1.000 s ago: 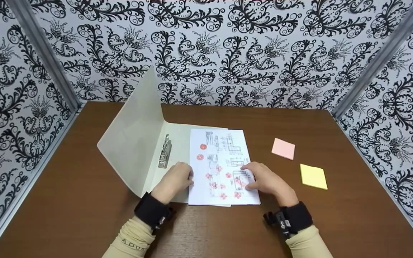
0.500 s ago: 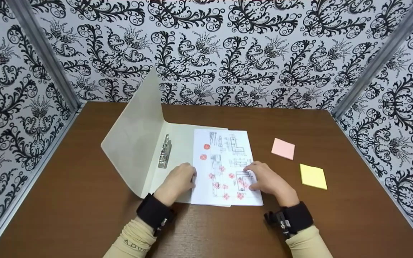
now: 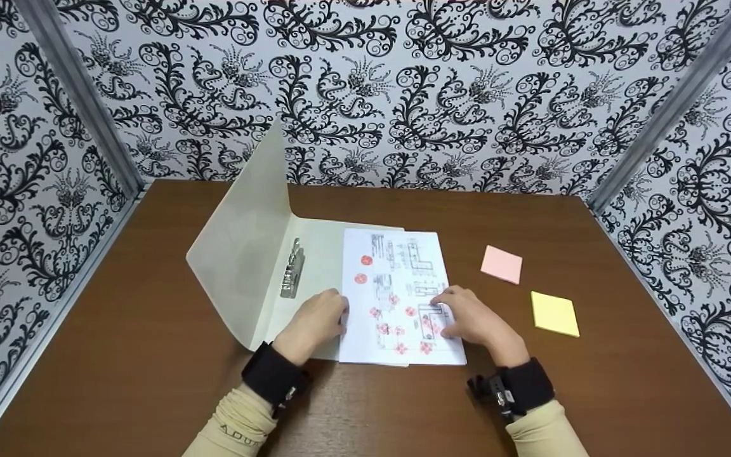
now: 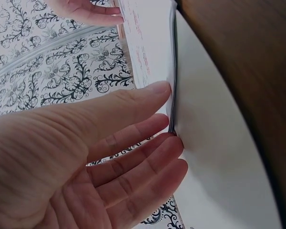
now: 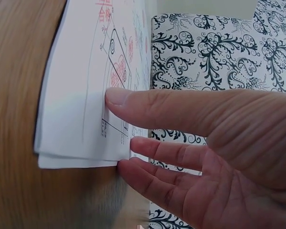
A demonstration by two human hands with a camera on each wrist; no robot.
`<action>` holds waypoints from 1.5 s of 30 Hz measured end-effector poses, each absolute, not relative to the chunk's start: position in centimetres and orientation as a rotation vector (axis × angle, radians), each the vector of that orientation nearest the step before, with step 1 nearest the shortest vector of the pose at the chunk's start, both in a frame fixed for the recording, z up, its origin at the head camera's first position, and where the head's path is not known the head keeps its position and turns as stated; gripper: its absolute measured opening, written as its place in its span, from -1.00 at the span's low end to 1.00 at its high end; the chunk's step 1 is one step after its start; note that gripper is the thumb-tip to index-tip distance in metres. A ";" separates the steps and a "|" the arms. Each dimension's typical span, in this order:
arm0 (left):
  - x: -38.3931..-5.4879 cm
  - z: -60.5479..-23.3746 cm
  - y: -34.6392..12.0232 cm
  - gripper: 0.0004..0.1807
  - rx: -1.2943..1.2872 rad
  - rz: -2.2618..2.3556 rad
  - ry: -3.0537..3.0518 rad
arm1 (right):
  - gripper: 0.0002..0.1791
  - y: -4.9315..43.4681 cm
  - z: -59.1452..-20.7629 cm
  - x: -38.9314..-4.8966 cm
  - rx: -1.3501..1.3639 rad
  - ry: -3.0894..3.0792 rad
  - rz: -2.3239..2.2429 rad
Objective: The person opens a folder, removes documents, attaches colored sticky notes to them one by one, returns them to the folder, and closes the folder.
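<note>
A stack of white paper sheets (image 3: 365,298) with technical drawings and red stamps lies partly on an open cream lever-arch binder (image 3: 321,266). My left hand (image 3: 318,317) is at the stack's left edge. In the left wrist view its thumb (image 4: 157,93) touches the paper's edge, the extended fingers (image 4: 152,167) just beside it, close over the binder. My right hand (image 3: 476,317) touches the stack at its lower right. In the right wrist view the thumb (image 5: 128,102) rests on the printed top sheet, with the fingertips (image 5: 133,164) near the edge.
The binder's cover (image 3: 245,235) stands raised on the left, beside its metal clip (image 3: 292,270). Pink sticky notes (image 3: 502,264) and yellow sticky notes (image 3: 554,313) lie to the right on the brown table (image 3: 619,381). Patterned walls (image 3: 365,95) enclose the back and sides.
Over the first half second the sheets shifted slightly right with both hands; since then they have stayed nearly still. The binder's raised cover has tipped a little to the right.
</note>
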State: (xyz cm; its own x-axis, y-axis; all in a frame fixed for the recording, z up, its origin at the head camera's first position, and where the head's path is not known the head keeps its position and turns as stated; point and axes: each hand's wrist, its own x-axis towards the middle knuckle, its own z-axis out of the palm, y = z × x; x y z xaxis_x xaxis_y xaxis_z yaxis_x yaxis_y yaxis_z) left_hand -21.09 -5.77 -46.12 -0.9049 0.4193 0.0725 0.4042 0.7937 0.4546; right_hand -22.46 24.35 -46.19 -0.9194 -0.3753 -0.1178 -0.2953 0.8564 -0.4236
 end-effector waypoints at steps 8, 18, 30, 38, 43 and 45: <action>-20.9 -46.2 -5.7 -0.82 0.695 0.708 2.984 | -0.46 24.3 -46.2 -22.3 -0.513 2.841 -0.582; -21.0 -46.6 -5.5 -0.66 0.898 0.691 2.932 | -0.50 24.6 -46.1 -22.7 -0.568 2.839 -0.522; -21.0 -46.6 -4.7 -0.59 0.960 0.709 2.838 | -0.58 27.8 -43.5 -26.1 -0.637 2.949 -0.446; -21.0 -46.9 -4.4 -0.58 0.989 0.664 2.811 | -0.55 30.7 -43.5 -28.9 -0.508 3.047 -0.367; -20.9 -47.0 -4.3 -0.56 1.012 0.613 2.825 | -0.50 32.4 -44.4 -29.7 -0.411 3.084 -0.367; -20.9 -47.0 -4.3 -0.56 1.015 0.613 2.828 | -0.46 33.0 -44.8 -29.9 -0.383 3.096 -0.395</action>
State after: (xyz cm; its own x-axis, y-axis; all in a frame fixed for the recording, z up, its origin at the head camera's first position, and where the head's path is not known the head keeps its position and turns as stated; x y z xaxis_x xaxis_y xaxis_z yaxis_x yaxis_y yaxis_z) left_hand -20.93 -4.35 -47.02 -0.7784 0.6246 0.0629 0.5946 0.7016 0.3927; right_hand -29.87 32.98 -44.83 -0.9704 -0.2393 0.0330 -0.2399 0.9388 -0.2471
